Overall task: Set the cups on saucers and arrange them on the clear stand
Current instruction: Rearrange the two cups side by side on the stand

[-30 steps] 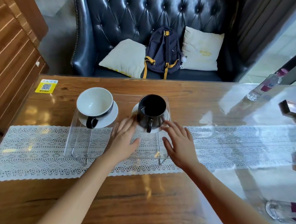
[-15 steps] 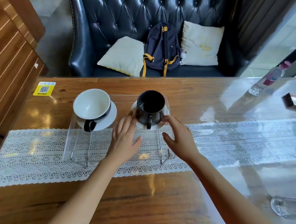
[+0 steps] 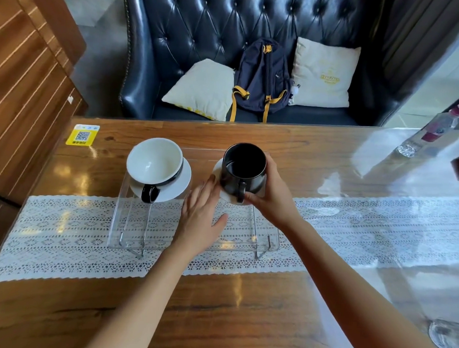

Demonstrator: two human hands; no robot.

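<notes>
Left hand (image 3: 202, 215) flat and open on the clear stand (image 3: 130, 222), fingertips touching the saucer (image 3: 225, 197). Right hand (image 3: 272, 194) wrapped around the black cup (image 3: 243, 169), upright, handle toward 6 o'clock. At 9 o'clock, white cup (image 3: 154, 162) tilted on its saucer.

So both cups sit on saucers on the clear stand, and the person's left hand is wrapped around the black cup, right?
Not quite. The head view shows the right hand wrapped around the black cup; the left hand lies flat beside it. Both cups do sit on saucers on the clear stand.
</notes>
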